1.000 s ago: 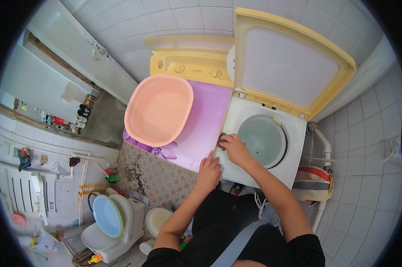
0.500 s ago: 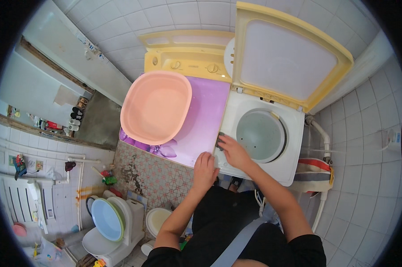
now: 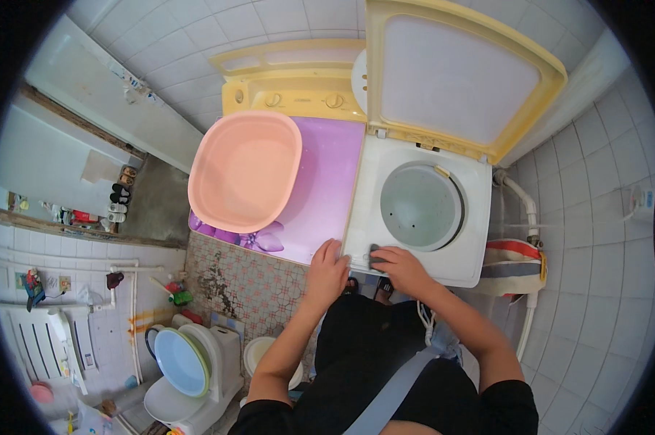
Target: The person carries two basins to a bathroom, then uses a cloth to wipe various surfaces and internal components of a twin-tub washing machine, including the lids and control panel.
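Observation:
Under my right hand [image 3: 402, 267] a small dark grey cloth [image 3: 375, 256] is pinched against the white top of a twin-tub washing machine [image 3: 367, 185], at its front edge. Close by on the left, my left hand [image 3: 327, 270] lies with its fingers stretched out on the front corner of the purple lid [image 3: 331, 163]. Behind my right hand is the round spin tub [image 3: 418, 203], uncovered, its yellow-framed lid [image 3: 462, 76] standing upright. A peach-pink basin [image 3: 244, 170] sits on the purple lid, touched by neither hand.
At the back of the machine runs a yellow control panel [image 3: 298, 100] with knobs. Right of the machine are a white pipe [image 3: 522, 196] and a striped cloth bag [image 3: 512, 267]. A toilet [image 3: 219, 362] with a blue basin [image 3: 182, 362] stands lower left, near a doorway [image 3: 153, 199].
My right hand has moved with the cloth toward me and slightly right, from beside the spin tub to the front edge. My left hand stays near the lid's front corner. The view has shifted slightly.

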`<move>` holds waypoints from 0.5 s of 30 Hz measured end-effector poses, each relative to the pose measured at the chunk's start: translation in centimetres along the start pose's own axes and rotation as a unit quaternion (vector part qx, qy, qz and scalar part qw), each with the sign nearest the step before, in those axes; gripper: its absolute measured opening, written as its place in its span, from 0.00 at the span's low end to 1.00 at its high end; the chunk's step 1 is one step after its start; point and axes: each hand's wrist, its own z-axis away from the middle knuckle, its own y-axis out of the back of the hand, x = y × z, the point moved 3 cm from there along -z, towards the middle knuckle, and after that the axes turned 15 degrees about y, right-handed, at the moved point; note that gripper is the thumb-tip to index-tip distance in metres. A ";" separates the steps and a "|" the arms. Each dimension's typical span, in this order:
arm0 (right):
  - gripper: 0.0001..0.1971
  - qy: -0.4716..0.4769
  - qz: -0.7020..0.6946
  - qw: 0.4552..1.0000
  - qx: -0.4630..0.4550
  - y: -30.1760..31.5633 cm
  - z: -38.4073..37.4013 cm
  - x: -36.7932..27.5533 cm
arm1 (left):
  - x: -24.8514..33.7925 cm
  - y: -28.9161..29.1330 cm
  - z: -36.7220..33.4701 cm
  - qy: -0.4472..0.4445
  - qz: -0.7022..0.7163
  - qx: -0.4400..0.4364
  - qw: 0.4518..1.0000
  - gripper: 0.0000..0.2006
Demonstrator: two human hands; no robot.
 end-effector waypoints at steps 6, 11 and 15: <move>0.14 0.025 0.019 0.999 0.007 -0.1 1.5 -1.4 | -1.1 -1.1 0.1 0.001 0.038 -0.005 0.999 0.14; 0.13 0.052 0.070 0.995 0.055 -4.8 -4.1 -3.6 | -0.8 -1.7 0.4 -0.022 0.004 0.018 1.000 0.18; 0.11 0.054 0.049 0.995 0.065 -2.2 -1.6 -3.5 | -1.3 -2.0 0.6 -0.020 -0.018 0.007 1.000 0.19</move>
